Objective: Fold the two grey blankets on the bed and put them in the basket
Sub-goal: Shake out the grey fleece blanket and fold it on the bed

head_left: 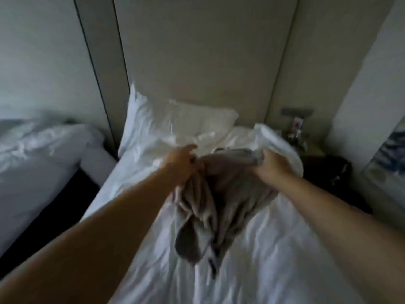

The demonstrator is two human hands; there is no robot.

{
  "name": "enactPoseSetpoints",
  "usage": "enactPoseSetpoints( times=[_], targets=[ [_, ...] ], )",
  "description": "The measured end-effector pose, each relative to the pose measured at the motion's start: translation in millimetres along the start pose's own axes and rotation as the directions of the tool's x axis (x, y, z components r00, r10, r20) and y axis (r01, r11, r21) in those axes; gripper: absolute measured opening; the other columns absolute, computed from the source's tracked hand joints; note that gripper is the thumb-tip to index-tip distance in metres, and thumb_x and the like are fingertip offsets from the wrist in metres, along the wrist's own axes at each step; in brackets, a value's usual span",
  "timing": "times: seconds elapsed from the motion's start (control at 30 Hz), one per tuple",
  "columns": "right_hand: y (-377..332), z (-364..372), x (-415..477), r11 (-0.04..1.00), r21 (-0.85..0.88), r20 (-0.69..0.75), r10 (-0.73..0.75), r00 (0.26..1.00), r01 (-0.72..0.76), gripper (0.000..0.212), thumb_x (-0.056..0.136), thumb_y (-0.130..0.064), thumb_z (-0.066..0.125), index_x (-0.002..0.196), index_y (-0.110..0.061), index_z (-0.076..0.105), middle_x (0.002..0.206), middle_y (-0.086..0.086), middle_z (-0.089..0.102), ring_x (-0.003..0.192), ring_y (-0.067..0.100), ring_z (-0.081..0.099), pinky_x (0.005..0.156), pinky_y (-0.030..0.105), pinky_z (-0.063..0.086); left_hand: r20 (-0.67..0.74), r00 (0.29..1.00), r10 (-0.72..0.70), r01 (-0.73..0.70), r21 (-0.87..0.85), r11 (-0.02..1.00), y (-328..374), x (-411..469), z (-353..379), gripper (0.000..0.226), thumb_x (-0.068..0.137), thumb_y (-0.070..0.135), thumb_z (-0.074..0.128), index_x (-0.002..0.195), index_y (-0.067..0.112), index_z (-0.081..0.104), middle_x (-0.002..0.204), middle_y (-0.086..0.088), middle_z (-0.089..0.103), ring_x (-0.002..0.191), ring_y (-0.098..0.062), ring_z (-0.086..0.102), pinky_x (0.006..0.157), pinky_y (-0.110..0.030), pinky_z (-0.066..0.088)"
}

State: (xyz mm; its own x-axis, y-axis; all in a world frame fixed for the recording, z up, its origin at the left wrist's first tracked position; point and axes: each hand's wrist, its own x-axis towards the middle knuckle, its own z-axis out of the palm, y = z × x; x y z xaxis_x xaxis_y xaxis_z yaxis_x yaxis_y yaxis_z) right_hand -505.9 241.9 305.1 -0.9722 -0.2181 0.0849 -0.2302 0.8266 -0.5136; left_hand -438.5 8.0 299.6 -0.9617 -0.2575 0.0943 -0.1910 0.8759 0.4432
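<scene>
Both hands, left hand (183, 164) and right hand (272, 166), fingers curled tight, gripping grey blanket (219, 194) above bed (274, 260).

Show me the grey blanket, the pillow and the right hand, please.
grey blanket (221, 194): head view, on its bunched middle.
pillow (175, 121): head view, on its white front.
right hand (271, 166): head view, on the back of the hand.

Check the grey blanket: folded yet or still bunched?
Bunched, not folded. The blanket hangs crumpled between the left hand and right hand, which grip its top edge; its lower part trails in loose creases on the bed.
</scene>
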Motion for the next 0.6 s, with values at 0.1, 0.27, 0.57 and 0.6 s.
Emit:
enactPoseSetpoints(
  times=[0.1,0.27,0.57,0.6],
  targets=[
    [-67,-170,26,0.986,0.087,-0.453,-0.086,0.887,0.141,0.050,0.091,-0.033,0.065,0.132,-0.009,0.049,0.133,0.017,0.056,0.118,0.037,0.054,0.086,0.034,0.041,-0.313,0.949,0.045,-0.056,-0.025,0.998,37,33,-186,0.053,0.082,0.020,0.073,0.132,0.015,0.057,0.124,-0.012,0.064,0.113,-0.029,0.060,0.088,-0.027,0.045],
    [-71,-274,-15,0.951,0.214,-0.667,-0.024,0.745,0.223,0.041,0.095,-0.027,0.060,0.125,0.000,0.052,0.125,0.023,0.058,0.109,0.038,0.056,0.081,0.037,0.042,-0.544,0.825,0.154,-0.058,0.190,0.980,42,-8,-293,0.021,0.085,0.026,0.068,0.093,0.006,0.070,0.090,-0.019,0.070,0.089,-0.035,0.066,0.074,-0.035,0.047],
    [-11,-232,-75,0.912,0.388,-0.623,0.150,0.768,0.136,0.028,0.095,-0.017,0.058,0.119,0.000,0.058,0.115,0.025,0.060,0.097,0.037,0.056,0.076,0.040,0.043,-0.610,0.763,0.213,-0.129,0.179,0.975,-13,-58,-239,0.011,0.081,0.009,0.063,0.091,0.009,0.068,0.091,-0.018,0.068,0.088,-0.037,0.062,0.074,-0.038,0.046],
    [-2,-219,-81,0.917,0.382,-0.607,0.156,0.779,0.113,0.026,0.095,-0.016,0.058,0.116,-0.001,0.060,0.112,0.025,0.061,0.092,0.035,0.056,0.074,0.039,0.043,-0.592,0.781,0.197,-0.110,0.180,0.978,-24,-63,-224,0.012,0.082,0.008,0.062,0.092,0.009,0.068,0.093,-0.018,0.068,0.090,-0.037,0.062,0.076,-0.039,0.046]
  ],
)
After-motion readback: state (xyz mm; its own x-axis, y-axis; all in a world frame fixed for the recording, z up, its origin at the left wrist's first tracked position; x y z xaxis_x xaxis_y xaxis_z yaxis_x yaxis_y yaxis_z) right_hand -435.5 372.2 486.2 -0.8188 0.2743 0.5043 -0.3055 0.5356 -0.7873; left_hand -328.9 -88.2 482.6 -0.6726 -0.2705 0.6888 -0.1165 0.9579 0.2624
